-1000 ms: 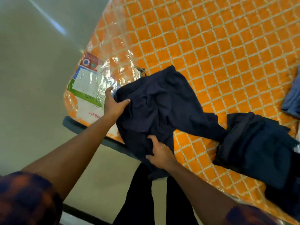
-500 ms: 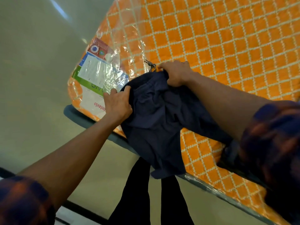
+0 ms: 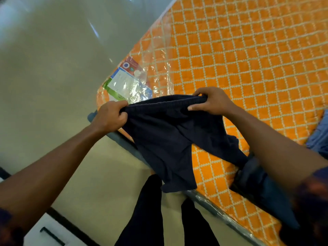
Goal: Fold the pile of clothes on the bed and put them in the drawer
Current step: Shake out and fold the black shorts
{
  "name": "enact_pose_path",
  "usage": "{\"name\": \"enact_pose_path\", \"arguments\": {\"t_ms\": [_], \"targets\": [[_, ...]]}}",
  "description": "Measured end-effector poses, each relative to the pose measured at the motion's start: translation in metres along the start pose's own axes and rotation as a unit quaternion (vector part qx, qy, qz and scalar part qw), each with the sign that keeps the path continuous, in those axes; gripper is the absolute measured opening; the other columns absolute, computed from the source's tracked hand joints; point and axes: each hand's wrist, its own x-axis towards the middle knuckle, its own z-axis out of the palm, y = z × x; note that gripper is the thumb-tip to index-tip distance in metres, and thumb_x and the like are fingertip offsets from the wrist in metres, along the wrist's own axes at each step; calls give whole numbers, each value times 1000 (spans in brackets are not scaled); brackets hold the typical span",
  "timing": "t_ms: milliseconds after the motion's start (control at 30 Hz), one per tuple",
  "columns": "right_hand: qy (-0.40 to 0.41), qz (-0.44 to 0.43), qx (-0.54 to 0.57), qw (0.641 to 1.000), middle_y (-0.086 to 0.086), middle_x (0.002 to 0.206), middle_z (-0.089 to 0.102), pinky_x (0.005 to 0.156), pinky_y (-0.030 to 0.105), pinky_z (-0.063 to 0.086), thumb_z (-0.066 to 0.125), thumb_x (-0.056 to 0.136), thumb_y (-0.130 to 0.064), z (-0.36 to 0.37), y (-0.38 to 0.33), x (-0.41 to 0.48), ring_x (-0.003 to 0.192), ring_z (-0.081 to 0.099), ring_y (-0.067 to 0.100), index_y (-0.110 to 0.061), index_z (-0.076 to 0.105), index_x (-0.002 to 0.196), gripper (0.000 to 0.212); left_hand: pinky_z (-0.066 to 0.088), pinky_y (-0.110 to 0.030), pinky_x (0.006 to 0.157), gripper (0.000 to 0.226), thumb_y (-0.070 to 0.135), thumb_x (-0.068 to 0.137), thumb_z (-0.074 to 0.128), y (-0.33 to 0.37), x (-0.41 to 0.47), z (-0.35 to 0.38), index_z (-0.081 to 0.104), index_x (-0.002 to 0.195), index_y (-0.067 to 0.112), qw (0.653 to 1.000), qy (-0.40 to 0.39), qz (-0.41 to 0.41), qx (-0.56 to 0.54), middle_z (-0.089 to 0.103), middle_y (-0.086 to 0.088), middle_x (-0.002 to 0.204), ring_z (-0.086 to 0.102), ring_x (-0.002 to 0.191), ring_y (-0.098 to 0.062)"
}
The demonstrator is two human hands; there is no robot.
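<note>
Head view: left hand (image 3: pixel 111 116) and right hand (image 3: pixel 212 102) clench the waistband of navy shorts (image 3: pixel 165 139), hem hanging off the bed (image 3: pixel 248 68).

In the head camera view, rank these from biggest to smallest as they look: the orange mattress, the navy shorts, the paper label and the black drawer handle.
1. orange mattress
2. navy shorts
3. paper label
4. black drawer handle
The shorts are held nearer the camera than the mattress, which inflates them somewhat.
</note>
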Motion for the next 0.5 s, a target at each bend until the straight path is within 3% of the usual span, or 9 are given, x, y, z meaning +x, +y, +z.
{"name": "enact_pose_path", "arguments": {"t_ms": [67, 167, 300, 400, 500], "targets": [[0, 19, 77, 997, -6, 78, 68, 61, 31, 48, 84, 78, -50, -8, -14, -17, 71, 65, 14, -25, 72, 87, 29, 38, -33, 51, 12, 21, 69, 47, 12, -17, -16, 53, 70, 11, 999, 36, 32, 3, 51, -5, 58, 47, 55, -25], [23, -6, 72, 997, 2, 74, 69, 63, 42, 51, 87, 79, -35, -28, -37, -48, 69, 66, 21, -23, 71, 77, 21, 33, -25, 49, 11, 25, 68, 53, 38, -59, -43, 52, 71, 15, 993, 90, 67, 38, 46, 4, 55, 42, 52, -20], [49, -21, 263, 963, -3, 62, 61, 61, 35, 48, 89, 75, -13, -54, -70, -85, 64, 63, 21, -14, 62, 66, 28, 38, -27, 54, 11, 23, 68, 61, 60, -113, -68, 58, 71, 13, 974, 225, -15, 14, 54, 0, 62, 51, 60, -24], [31, -55, 374, 925, -4, 69, 66, 61, 30, 54, 82, 77, -1, -63, -94, -115, 66, 67, 17, -16, 61, 75, 26, 33, -9, 60, 9, 7, 64, 64, 80, -152, -89, 60, 72, 9, 948, 309, -59, -41, 54, -4, 79, 49, 70, -17], [28, -98, 410, 906, 1, 77, 68, 66, 31, 57, 78, 79, 4, -71, -127, -141, 70, 68, 18, -14, 63, 84, 24, 32, -3, 66, 11, 1, 62, 58, 107, -201, -112, 59, 71, 7, 925, 373, -58, -50, 44, -9, 93, 39, 74, -6]]}}
